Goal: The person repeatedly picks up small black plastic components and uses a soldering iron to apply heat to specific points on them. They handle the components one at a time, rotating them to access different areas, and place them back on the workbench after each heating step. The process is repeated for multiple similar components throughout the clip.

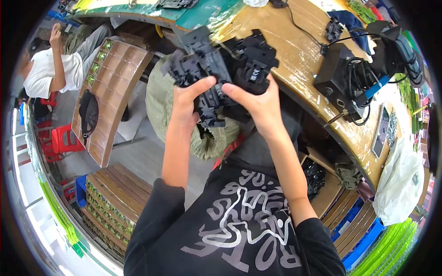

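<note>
Above the near edge of the workbench, both my hands hold a bunch of black moulded plastic parts with notches and clips. My left hand (188,97) is closed round the left-side black plastic parts (202,57), its thumb pressed on top. My right hand (258,103) grips the right-side black plastic parts (254,55), thumb pointing inward to the middle of the bunch. The two thumbs nearly meet. My other fingers are mostly hidden beneath the parts, and I cannot tell exactly how many parts there are or whether they are joined.
The wooden workbench (294,69) curves to the right, bearing a black box-shaped device (338,76) with coiled cables. A white plastic bag (399,184) hangs at its right end. An open carton (324,184) holds black parts below. A co-worker (60,69) is beside a partitioned tray (108,92) at left.
</note>
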{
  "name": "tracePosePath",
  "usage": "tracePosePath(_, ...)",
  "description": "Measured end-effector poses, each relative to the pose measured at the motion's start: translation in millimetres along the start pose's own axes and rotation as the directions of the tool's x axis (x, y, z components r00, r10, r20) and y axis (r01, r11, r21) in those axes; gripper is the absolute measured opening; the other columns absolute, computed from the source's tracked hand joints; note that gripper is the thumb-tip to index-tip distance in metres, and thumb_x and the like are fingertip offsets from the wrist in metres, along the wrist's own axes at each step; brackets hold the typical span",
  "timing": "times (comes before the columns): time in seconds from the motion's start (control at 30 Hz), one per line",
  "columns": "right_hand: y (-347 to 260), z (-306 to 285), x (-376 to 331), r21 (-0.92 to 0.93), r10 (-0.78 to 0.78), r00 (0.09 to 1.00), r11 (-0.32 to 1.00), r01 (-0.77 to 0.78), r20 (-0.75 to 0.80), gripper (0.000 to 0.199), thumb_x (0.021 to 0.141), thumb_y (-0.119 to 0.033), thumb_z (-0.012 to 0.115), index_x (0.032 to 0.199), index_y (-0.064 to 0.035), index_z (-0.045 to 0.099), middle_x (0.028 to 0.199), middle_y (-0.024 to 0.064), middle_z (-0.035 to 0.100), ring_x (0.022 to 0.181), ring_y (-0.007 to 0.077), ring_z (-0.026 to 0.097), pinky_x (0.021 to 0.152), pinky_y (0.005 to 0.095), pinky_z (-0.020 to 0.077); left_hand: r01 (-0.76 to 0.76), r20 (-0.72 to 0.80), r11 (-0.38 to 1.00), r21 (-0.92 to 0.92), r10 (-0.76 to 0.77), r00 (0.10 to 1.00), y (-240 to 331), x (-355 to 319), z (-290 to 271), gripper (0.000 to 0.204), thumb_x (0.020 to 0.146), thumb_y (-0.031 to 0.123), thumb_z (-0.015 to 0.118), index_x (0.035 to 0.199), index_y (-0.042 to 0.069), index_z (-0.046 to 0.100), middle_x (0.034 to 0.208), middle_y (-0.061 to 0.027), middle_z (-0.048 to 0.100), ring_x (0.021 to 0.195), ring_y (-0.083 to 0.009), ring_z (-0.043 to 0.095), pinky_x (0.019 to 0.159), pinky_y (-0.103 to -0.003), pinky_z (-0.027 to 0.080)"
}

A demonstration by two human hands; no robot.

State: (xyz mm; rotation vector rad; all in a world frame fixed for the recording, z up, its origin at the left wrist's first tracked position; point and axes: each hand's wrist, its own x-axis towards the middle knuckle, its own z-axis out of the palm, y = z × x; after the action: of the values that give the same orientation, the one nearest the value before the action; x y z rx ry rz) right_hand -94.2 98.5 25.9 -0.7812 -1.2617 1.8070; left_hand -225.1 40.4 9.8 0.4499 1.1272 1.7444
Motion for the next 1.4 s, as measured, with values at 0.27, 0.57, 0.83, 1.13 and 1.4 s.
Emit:
tracePosePath(0.27,-28,-29,34,0.134,-0.136,0.958,0.976,0.174,-0.252,0.036,0.068,-0.004,0.068,0.099,0.0015,0.051,0.092,0.0076,0.059,0.080,0.0129,0.057,0.073,0.0251,0.0459,0.118,0.304,0.973,0.200,-0.176,0.936,26,69,64,0.024,0.068,0.014,0.066,0.087,0.002,0.058,0.076,-0.0042,0.060,0.063,-0.0119,0.058,0.058,-0.024,0.048)
tracePosePath(0.57,-8,-30,31,0.095,-0.224,0.876,0.952,0.290,-0.427,0.038,0.068,0.000,0.066,0.102,0.0014,0.049,0.095,0.0080,0.058,0.082,0.0131,0.056,0.075,0.0260,0.0450,0.138,0.298,0.925,0.355,-0.252,0.921,15,88,71,0.024,0.065,0.011,0.067,0.085,0.002,0.058,0.074,-0.0040,0.061,0.059,-0.0121,0.058,0.056,-0.025,0.048)
tracePosePath(0.83,5,-15,-7,0.064,-0.110,0.948,0.989,0.135,-0.298,0.038,0.066,-0.002,0.068,0.099,0.0020,0.051,0.091,0.0080,0.059,0.079,0.0126,0.057,0.073,0.0252,0.0459,0.122,0.078,0.981,0.150,-0.135,0.988,4,29,12,0.037,0.065,0.000,0.063,0.099,-0.003,0.051,0.074,-0.0071,0.058,0.058,-0.0174,0.057,0.050,-0.030,0.051)
tracePosePath(1.13,35,-21,-34,0.106,0.195,0.966,0.978,-0.179,-0.170,0.041,0.065,-0.004,0.070,0.100,0.0023,0.050,0.091,0.0081,0.059,0.079,0.0132,0.058,0.073,0.0263,0.0465,0.186,-0.140,0.956,-0.228,-0.221,0.965,-50,-28,-58,0.027,0.067,-0.004,0.054,0.092,0.001,0.046,0.074,-0.0110,0.055,0.053,-0.0178,0.050,0.045,-0.026,0.041)
tracePosePath(1.4,38,-21,-36,0.060,0.127,0.969,0.991,-0.117,-0.212,0.039,0.066,-0.005,0.070,0.099,0.0023,0.050,0.091,0.0082,0.059,0.078,0.0134,0.057,0.073,0.0259,0.0465,0.082,0.101,0.996,0.018,-0.083,0.991,-62,-55,-43,0.038,0.067,-0.003,0.062,0.099,0.004,0.043,0.098,-0.0146,0.057,0.059,-0.0101,0.051,0.052,-0.021,0.041)
